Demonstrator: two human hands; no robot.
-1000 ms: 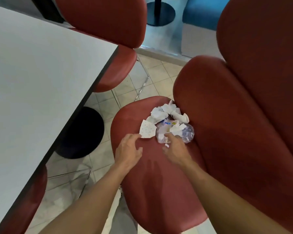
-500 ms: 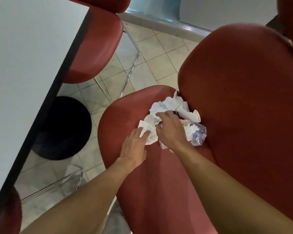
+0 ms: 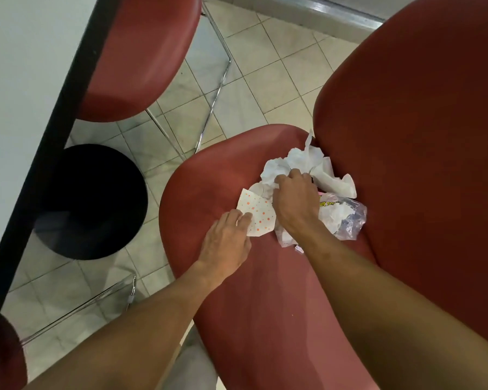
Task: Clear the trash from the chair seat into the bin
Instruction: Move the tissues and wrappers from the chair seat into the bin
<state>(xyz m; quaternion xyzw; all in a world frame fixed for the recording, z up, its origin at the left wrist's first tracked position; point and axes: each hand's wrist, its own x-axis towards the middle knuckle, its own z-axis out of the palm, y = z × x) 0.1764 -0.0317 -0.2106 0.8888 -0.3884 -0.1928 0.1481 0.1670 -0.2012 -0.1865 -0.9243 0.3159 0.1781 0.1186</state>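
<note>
You are gathering the trash on the chair seat [image 3: 265, 291], which is lying in a loose heap at the seat's back edge, right against the backrest [image 3: 420, 136]. Your right hand [image 3: 295, 201] is curling its fingers down over the crumpled white tissues [image 3: 304, 160] in the middle of the heap, and it looks to be closing on them, though the fingertips are hidden and you cannot tell how much paper they are really holding. Your left hand [image 3: 226, 243] is lying flat and relaxed, fingertips pressing on the near edge of the dotted paper [image 3: 255, 213] toward the seat's left edge. To do this well, you are better off sweeping the dotted paper inward under the tissues so the whole pile is bunching into one handful, and you should be reaching further right for the clear plastic wrapper [image 3: 347, 218], which is lying beside the right wrist and could easily be left behind or slide off. Both forearms are reaching forward from the seat's front edge, the right crossing slightly inward over the pile. The black bin [image 3: 93, 201] is standing on the tiled floor [image 3: 265, 66] off the seat's left edge, partly under the table [image 3: 20, 80], so a short carry to the left is likely waiting.
</note>
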